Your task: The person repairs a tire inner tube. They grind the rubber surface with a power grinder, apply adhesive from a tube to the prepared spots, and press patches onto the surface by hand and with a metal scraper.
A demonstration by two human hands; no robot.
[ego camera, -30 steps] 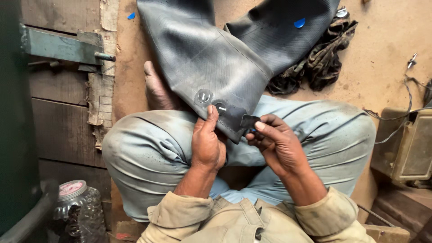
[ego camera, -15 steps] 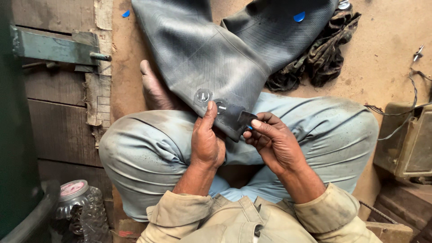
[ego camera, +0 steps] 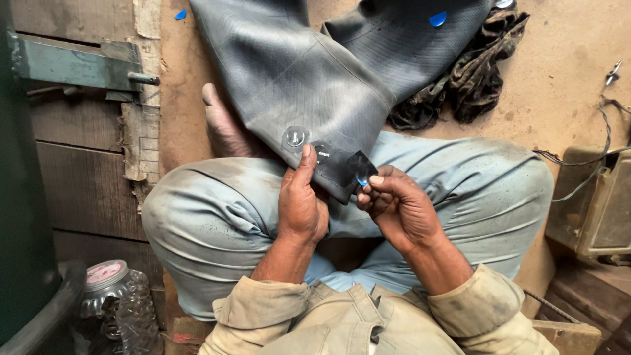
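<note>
A large grey rubber inner tube (ego camera: 315, 79) lies folded over my crossed legs. Two round patches (ego camera: 296, 137) sit near its lower edge. My left hand (ego camera: 301, 200) presses on the tube, its thumb reaching up beside the patches. My right hand (ego camera: 394, 204) pinches a small black patch with a blue backing (ego camera: 361, 168) between thumb and fingers, right at the tube's folded corner. A bare foot (ego camera: 223, 128) sticks out from under the tube on the left.
A dark crumpled rag (ego camera: 467, 79) lies on the sandy floor at upper right. A metal box (ego camera: 595, 204) with wires stands at right. A clear plastic jar with a pink lid (ego camera: 115, 306) sits at lower left beside wooden planks (ego camera: 79, 184).
The right hand's fingers have worked at the small patch, and its blue backing now shows. The left hand stays pressed on the tube.
</note>
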